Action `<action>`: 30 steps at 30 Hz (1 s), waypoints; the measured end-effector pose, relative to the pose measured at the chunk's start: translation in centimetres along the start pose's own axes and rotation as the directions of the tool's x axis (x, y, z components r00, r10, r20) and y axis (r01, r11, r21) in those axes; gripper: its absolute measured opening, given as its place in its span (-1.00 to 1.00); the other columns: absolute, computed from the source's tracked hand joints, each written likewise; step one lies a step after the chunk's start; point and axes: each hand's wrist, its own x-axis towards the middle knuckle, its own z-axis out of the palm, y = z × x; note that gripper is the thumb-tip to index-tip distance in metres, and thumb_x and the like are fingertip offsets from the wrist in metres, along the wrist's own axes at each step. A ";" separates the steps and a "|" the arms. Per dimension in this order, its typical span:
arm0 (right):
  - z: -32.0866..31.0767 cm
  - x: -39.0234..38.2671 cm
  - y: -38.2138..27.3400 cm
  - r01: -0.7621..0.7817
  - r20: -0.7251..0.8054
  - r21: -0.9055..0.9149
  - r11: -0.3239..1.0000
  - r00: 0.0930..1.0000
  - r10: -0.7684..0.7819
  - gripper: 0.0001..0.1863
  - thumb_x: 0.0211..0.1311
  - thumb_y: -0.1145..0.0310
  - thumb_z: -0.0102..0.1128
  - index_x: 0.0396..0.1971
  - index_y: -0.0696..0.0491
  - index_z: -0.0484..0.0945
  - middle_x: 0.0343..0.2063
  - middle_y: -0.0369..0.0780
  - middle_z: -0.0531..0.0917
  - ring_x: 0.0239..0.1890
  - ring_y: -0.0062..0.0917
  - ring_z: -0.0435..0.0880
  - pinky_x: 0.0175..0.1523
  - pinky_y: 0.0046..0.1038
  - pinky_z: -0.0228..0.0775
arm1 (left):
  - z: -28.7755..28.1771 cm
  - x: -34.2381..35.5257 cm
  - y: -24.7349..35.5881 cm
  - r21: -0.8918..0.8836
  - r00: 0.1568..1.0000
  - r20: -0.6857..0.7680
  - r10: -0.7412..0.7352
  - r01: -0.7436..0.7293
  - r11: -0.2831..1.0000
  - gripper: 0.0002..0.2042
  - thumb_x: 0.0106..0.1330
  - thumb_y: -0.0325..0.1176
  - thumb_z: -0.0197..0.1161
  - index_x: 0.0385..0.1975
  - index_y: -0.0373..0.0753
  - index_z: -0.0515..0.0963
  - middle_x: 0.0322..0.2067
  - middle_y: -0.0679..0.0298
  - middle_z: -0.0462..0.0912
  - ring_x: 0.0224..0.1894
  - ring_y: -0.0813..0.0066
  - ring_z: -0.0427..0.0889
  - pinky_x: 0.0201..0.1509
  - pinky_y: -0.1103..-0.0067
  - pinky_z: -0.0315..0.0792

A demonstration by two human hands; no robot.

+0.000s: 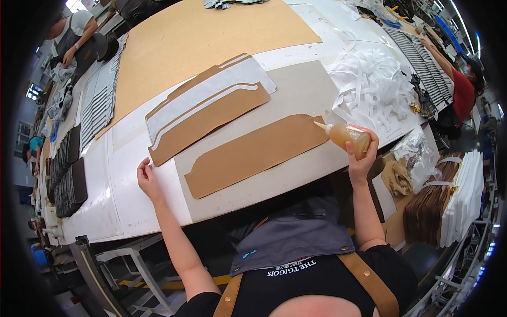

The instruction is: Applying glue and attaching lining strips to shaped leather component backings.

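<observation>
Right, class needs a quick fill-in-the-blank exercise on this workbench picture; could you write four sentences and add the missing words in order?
1. The person's right hand holds a squeeze ____ of amber liquid.
2. The pale nozzle is at the ____ end of the long flat piece nearest the person.
3. That piece is coloured ____.
4. The tangled strips heaped on the table are coloured ____.

Missing words: bottle; right; brown; white.

Wht tbl (119, 185), dk flr (425, 259) w/ yel stripe (182, 285), strip lts (461, 22) R
</observation>
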 end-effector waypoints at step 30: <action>4.7 0.4 0.1 0.032 0.080 0.233 0.972 0.995 -0.053 -0.44 0.29 0.46 0.45 0.17 0.13 0.33 0.09 -0.03 0.59 0.20 -0.28 0.62 0.31 -0.31 0.44 | -0.2 0.2 -1.1 0.034 1.000 -0.006 0.009 -0.008 0.999 -0.75 0.57 -0.49 0.01 0.02 -0.35 0.63 -0.08 0.26 0.69 -0.10 0.53 0.59 0.07 0.56 0.50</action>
